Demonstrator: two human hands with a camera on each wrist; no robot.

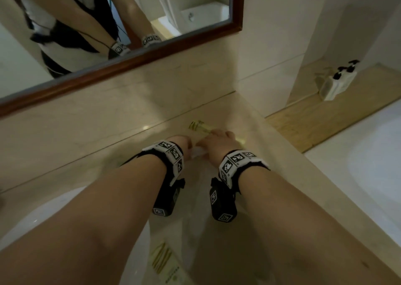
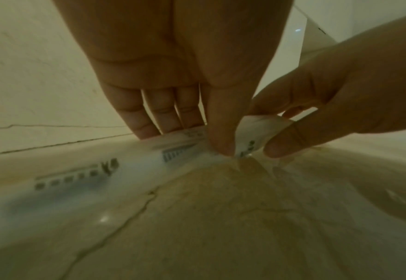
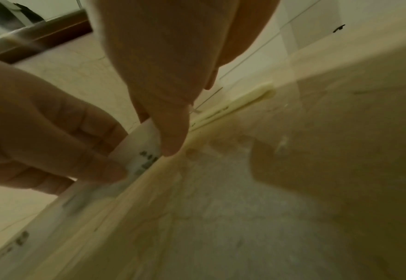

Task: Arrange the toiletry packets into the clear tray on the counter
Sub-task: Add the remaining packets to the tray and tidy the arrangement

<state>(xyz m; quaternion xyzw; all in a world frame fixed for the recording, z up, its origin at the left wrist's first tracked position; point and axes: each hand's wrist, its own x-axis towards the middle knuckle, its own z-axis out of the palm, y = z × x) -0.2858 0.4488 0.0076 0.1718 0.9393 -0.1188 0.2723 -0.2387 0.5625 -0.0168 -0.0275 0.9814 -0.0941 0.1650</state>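
A white toiletry packet [image 2: 254,132] with dark print is held between both hands low over the beige marble counter [image 1: 108,154]. My left hand [image 2: 187,138] pinches it with thumb and fingers pointing down. My right hand [image 3: 156,136] pinches its other end, thumb in front. In the head view both hands [image 1: 184,143] [image 1: 217,141] meet near the back wall, and only a sliver of the white packet [image 1: 198,152] shows. A yellow-striped packet [image 1: 161,260] lies near the front, between my forearms. The clear tray is too faint to make out for sure.
A gold-and-cream packet [image 1: 200,127] lies by the back wall just beyond my right hand. A wood-framed mirror [image 1: 130,61] hangs above the counter. Pump bottles [image 1: 338,80] stand on a wooden ledge at the right, beside a white tub [image 1: 368,154].
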